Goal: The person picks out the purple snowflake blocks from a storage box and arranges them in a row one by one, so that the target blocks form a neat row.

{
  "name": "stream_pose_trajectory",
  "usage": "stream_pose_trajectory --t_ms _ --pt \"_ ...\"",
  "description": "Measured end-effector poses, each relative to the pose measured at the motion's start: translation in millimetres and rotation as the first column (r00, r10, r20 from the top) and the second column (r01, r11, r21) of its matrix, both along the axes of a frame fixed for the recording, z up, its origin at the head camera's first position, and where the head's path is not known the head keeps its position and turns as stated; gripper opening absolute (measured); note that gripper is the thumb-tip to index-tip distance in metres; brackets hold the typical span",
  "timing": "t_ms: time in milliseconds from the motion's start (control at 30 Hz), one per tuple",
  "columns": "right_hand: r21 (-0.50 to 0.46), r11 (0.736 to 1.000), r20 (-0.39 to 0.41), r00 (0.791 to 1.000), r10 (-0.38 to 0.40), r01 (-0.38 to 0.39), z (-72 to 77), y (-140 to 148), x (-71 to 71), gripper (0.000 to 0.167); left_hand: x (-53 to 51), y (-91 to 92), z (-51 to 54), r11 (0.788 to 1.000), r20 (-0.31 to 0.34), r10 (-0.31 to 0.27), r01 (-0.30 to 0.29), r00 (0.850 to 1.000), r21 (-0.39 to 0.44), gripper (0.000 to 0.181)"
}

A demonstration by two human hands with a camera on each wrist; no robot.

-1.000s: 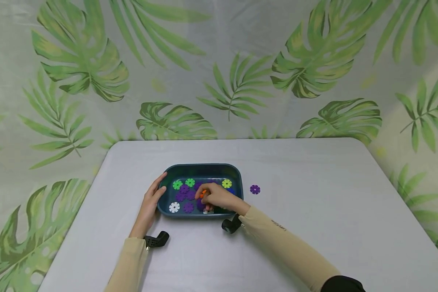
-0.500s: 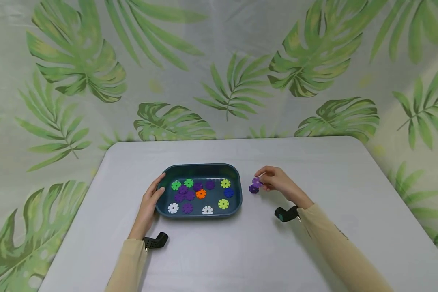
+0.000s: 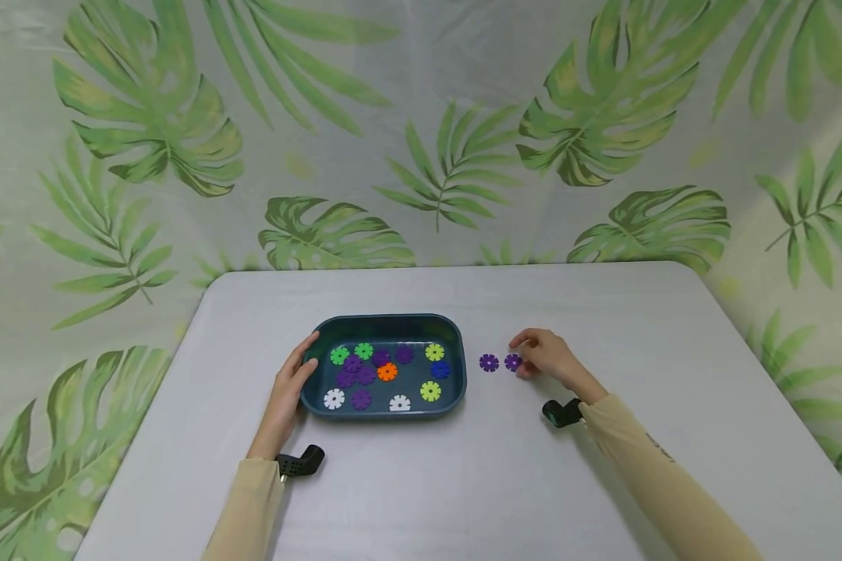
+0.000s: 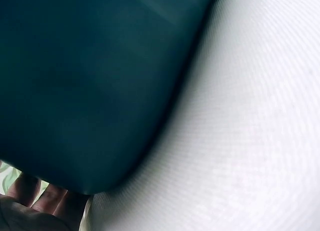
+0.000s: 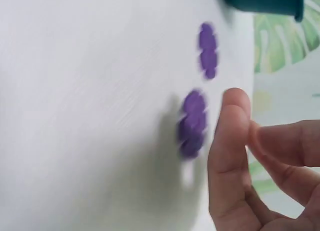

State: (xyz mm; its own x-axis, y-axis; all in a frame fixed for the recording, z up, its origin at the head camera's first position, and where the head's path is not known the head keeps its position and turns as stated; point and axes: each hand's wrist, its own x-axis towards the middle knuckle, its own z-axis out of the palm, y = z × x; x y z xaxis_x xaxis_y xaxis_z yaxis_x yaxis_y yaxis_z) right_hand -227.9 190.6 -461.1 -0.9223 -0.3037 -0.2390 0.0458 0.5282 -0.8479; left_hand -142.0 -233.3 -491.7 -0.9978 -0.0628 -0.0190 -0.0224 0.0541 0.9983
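A dark teal tray [image 3: 386, 415] stands on the white table. My left hand [image 3: 284, 393] holds its left end, with the thumb at the rim and the fingers along the outer wall. In the left wrist view, several fingertips [image 4: 52, 198] show past the tray's corner. To the right of the tray lie two purple notched discs, one nearer the tray [image 3: 489, 363] and one farther right [image 3: 512, 362]. Just above and beside the farther disc is my right hand [image 3: 549, 358]. The right wrist view shows its thumb and fingers apart from that disc [image 5: 193, 125], holding nothing.
Inside the tray lie several more notched discs: purple, two green, two yellow-green, two white, one orange [image 3: 387, 372] and one blue [image 3: 440, 370]. A black wrist camera [image 3: 302, 462] sits on the left wrist. Leaf-patterned cloth [image 3: 449, 171] hangs behind the table.
My right hand went from inside the tray to the table on the right, carrying a purple disc. It has let go of that disc beside the first one. The left hand has stayed at the tray.
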Motion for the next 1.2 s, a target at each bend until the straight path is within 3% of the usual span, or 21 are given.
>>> stream_pose_trajectory --t_ms 133,333,567,633,733,867,1067,1200 --pt "-0.124 0.992 -0.049 0.998 0.032 -0.038 16.5 -21 6.3 0.025 -0.4 0.5 0.5 1.000 0.001 0.007 -0.007 1.000 -0.003 0.047" --pt "-0.354 0.920 -0.017 0.984 0.176 -0.171 35.9 -80 21.4 0.028 -1.2 1.0 0.3 1.000 0.000 0.007 -0.007 1.000 0.001 0.047" --pt "-0.372 0.859 0.040 0.918 0.394 -0.352 27.2 -152 36.5 0.028 -2.6 0.7 -1.1 1.000 -0.010 0.002 -0.002 1.000 0.005 0.046" --pt "-0.345 0.858 0.067 0.902 0.426 -0.380 21.7 -169 38.9 0.027 -2.8 0.8 -0.9 1.000 -0.015 0.001 -0.001 1.000 0.004 0.046" --pt "-0.283 0.874 0.100 0.894 0.437 -0.396 14.8 -190 41.8 0.026 -2.9 1.5 -0.4 1.000 -0.021 0.002 -0.002 1.000 -0.003 0.046" --pt "-0.203 0.895 0.119 0.898 0.424 -0.396 10.2 -207 45.0 0.026 -2.3 2.5 0.3 1.000 -0.022 0.003 -0.003 1.000 -0.004 0.046" --pt "-0.144 0.901 0.112 0.898 0.426 -0.410 6.6 -216 47.4 0.026 -1.1 1.8 0.0 1.000 -0.019 0.002 -0.002 1.000 0.001 0.046" --pt "-0.118 0.912 0.084 0.911 0.403 -0.393 4.3 -218 47.9 0.023 0.0 1.2 -0.2 1.000 -0.021 0.006 -0.006 1.000 0.001 0.046"
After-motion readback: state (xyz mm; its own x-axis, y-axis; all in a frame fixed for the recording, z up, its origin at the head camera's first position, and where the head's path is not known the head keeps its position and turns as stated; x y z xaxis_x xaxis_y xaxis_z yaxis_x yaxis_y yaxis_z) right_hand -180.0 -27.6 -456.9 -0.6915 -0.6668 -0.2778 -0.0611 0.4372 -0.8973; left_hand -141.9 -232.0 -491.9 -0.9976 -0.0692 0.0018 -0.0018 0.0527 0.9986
